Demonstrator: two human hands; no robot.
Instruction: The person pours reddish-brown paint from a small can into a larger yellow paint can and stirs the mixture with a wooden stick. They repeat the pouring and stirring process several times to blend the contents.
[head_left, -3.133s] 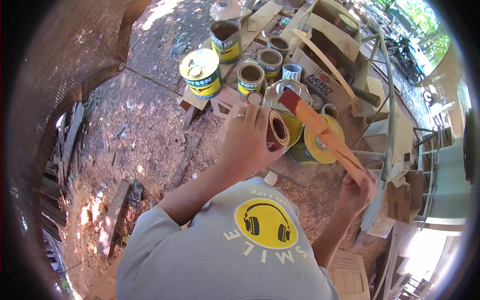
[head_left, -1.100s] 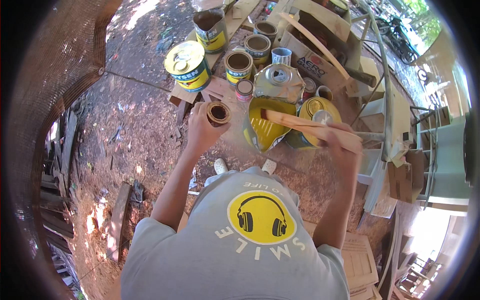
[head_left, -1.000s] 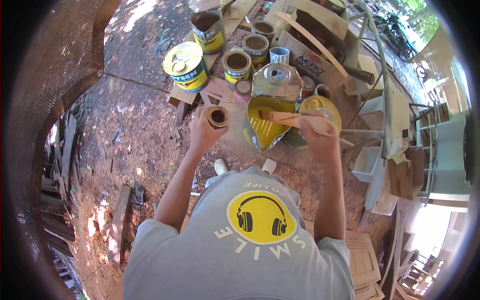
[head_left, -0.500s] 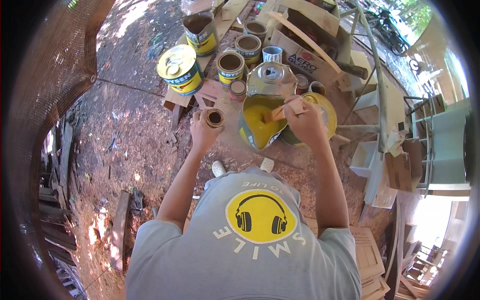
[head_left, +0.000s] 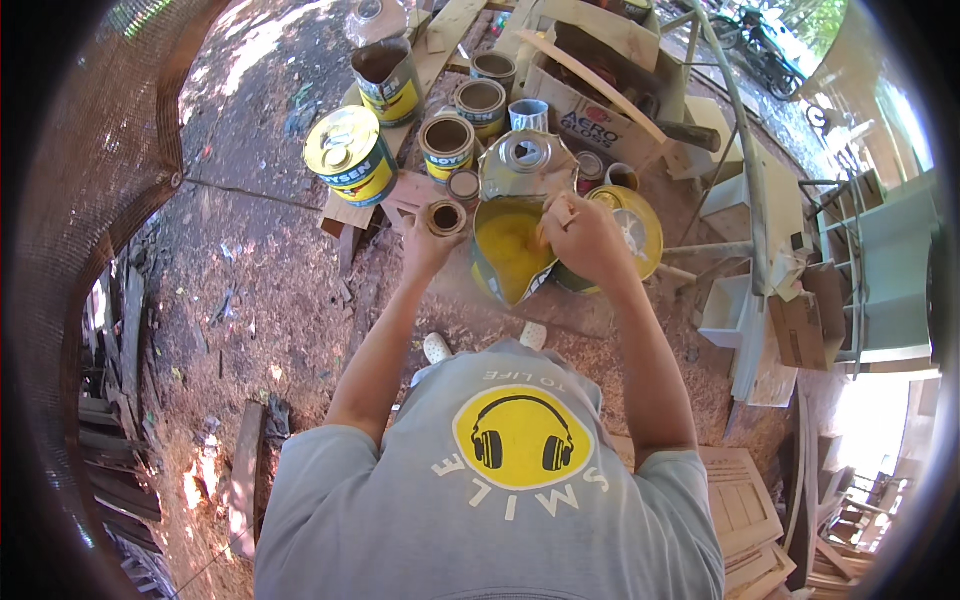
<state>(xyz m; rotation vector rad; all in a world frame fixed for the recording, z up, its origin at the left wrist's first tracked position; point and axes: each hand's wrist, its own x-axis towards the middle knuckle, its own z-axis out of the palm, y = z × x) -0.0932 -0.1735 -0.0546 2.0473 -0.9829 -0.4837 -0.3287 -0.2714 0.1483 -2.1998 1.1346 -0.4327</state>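
A small open can (head_left: 446, 217) with a dark inside is in the grip of my left hand (head_left: 428, 248), close to the left rim of a large cut-open can (head_left: 487, 272). Yellow paint (head_left: 508, 236) lies inside the large can, and its jagged metal lid (head_left: 527, 160) stands bent up at the far side. Above the paint, my right hand (head_left: 585, 242) is closed around a flat wooden stick (head_left: 562, 208). The stick's lower end is mostly hidden by my fingers and looks smeared by motion at the paint.
Behind stand a closed paint can (head_left: 350, 158), an open can with a bent rim (head_left: 388, 85) and several used cans (head_left: 447, 146). A yellow round lid (head_left: 640, 225) lies to the right. Farther back is a cardboard box (head_left: 600, 125) with wood across it. Wooden panels (head_left: 735, 490) lie behind me at right.
My left hand has brought the small can rightward and a little up, nearer the large can. My right hand has shifted left with the stick, which now shows less of its length.
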